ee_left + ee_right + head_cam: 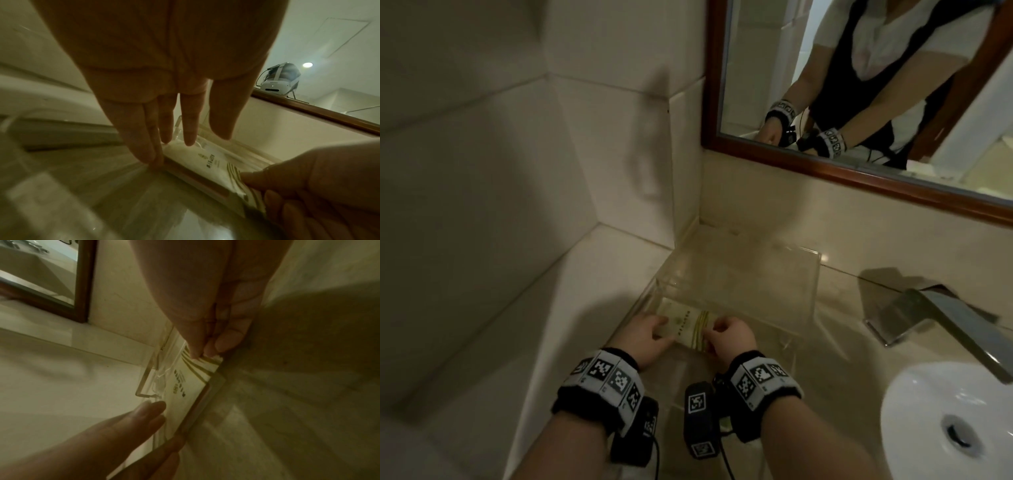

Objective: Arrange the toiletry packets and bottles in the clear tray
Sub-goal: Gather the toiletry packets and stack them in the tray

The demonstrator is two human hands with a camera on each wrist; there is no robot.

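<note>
White toiletry packet (686,326) lying flat in the near left corner of the clear tray (812,281), against its front wall, on the countertop (599,274) beside the sink (914,411). Right hand (729,337) pinching the packet's striped right end between thumb and curled fingers. Left hand (645,337) resting with straight fingers on the packet's left end.

Clear tray (739,274) sits on tabletop (592,308), in the wall corner. Packet (685,323) lies at tray's near-left end. Faucet (928,318) and basin (928,394) right of tray; mirror (859,85) behind.
</note>
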